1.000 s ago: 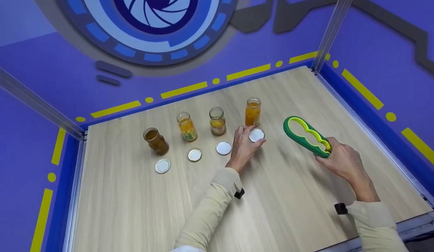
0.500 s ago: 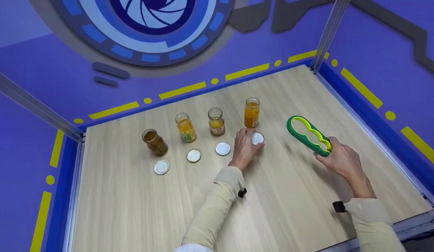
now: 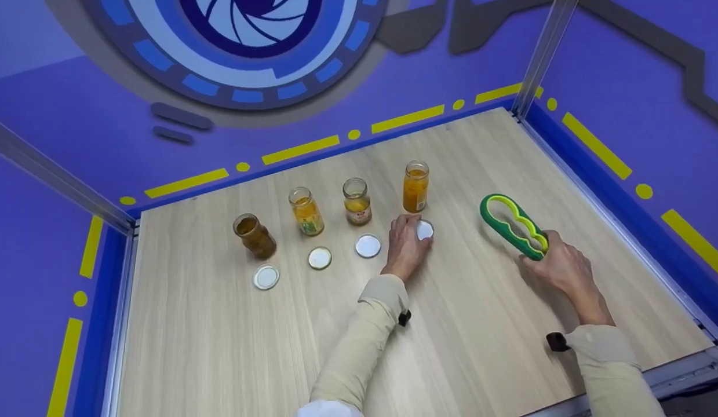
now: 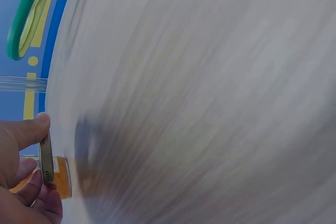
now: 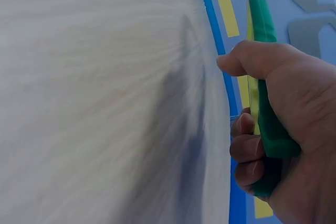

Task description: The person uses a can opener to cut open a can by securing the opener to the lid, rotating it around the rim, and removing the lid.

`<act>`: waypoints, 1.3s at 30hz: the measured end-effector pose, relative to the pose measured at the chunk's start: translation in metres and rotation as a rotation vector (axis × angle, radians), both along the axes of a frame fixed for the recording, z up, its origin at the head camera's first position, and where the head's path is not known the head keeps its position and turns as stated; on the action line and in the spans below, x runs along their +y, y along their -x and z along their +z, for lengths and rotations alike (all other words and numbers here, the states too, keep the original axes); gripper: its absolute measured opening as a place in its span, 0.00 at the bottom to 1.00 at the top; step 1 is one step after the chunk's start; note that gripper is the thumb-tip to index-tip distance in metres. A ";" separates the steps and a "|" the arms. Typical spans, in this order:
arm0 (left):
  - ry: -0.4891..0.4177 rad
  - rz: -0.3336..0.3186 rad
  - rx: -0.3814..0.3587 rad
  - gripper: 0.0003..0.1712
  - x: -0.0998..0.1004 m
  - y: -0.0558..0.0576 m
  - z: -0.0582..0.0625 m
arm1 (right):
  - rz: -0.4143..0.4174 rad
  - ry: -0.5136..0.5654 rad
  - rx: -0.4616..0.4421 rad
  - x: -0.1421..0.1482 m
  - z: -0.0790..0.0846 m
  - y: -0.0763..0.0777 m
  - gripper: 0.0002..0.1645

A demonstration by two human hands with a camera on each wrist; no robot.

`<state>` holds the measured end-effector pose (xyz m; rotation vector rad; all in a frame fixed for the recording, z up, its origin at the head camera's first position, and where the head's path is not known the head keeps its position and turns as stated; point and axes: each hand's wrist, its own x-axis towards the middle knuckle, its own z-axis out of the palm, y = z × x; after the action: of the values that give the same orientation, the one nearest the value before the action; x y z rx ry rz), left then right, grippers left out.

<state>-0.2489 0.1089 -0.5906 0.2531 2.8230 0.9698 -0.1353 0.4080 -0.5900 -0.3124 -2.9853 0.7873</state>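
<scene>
My left hand (image 3: 406, 246) pinches a white-faced metal jar lid (image 3: 425, 230) by its rim, thumb on one side and fingers on the other. In the left wrist view the lid (image 4: 46, 158) stands edge-on, just above the tabletop. Behind it is an open glass jar of orange contents (image 3: 415, 188). At the right, my right hand (image 3: 564, 266) grips a green jar opener (image 3: 512, 226) with a yellow scalloped inner edge, held above the table. The right wrist view shows fingers curled round the green handle (image 5: 275, 129).
Three more open jars stand in a row leftward: a brown one (image 3: 255, 237), a yellow one (image 3: 306, 212) and a part-filled one (image 3: 357, 202). Before them lie three lids (image 3: 266, 277), (image 3: 320, 258), (image 3: 368, 245). Purple walls edge the wooden table (image 3: 219, 347).
The left hand has moved slightly toward me with the lid, away from the orange jar. The jar opener has shifted a little to the right and lower in the right hand.
</scene>
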 end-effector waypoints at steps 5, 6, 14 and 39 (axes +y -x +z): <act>0.046 -0.007 0.048 0.32 0.002 0.003 -0.003 | -0.029 0.032 -0.047 0.002 -0.006 0.002 0.49; 0.054 -0.010 0.056 0.32 0.002 0.003 -0.004 | -0.035 0.036 -0.046 0.002 -0.007 0.003 0.50; 0.047 -0.023 0.027 0.31 0.005 0.003 -0.008 | -0.110 0.037 -0.023 0.000 -0.012 0.004 0.51; 0.099 -0.020 0.017 0.33 0.009 0.004 -0.023 | -0.122 0.027 0.038 -0.004 -0.021 0.003 0.46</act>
<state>-0.2528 0.1179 -0.6138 0.2789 2.8679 0.8253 -0.1385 0.4045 -0.6107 -0.4697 -2.8900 0.8115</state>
